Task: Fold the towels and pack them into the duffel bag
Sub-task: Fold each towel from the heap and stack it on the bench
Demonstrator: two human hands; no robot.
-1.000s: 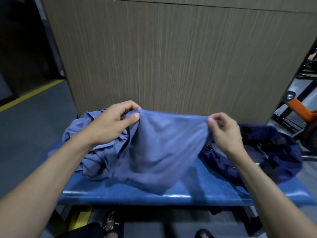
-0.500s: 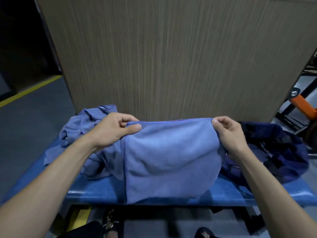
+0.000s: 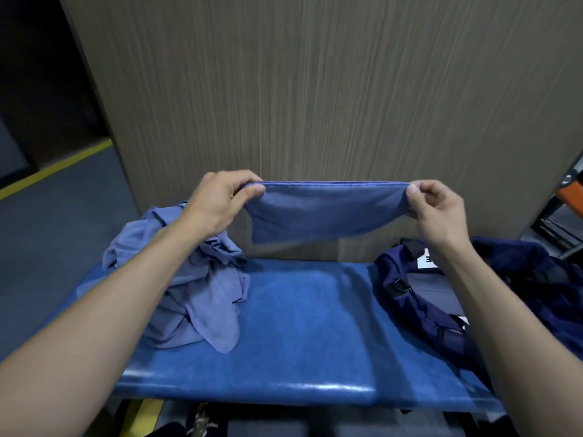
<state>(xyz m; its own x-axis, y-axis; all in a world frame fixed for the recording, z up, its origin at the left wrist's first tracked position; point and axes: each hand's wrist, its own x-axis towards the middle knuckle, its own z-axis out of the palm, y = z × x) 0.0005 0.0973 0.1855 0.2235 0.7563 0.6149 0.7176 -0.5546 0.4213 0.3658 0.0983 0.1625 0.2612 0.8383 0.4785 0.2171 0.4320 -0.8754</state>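
A blue towel hangs stretched in the air above the bench, its top edge taut between my hands. My left hand pinches its left corner and my right hand pinches its right corner. Below my left forearm a heap of crumpled blue towels lies on the left part of the bench. The dark navy duffel bag lies open on the right end of the bench, partly hidden by my right forearm.
The padded blue bench has a bare middle stretch between heap and bag. A wood-grain panel stands right behind it. Orange and black gym equipment is at the far right. Grey floor with a yellow line lies left.
Both hands have lifted the towel up off the bench and away from the heap. It now hangs free and looks shorter, with the bench surface under it exposed.
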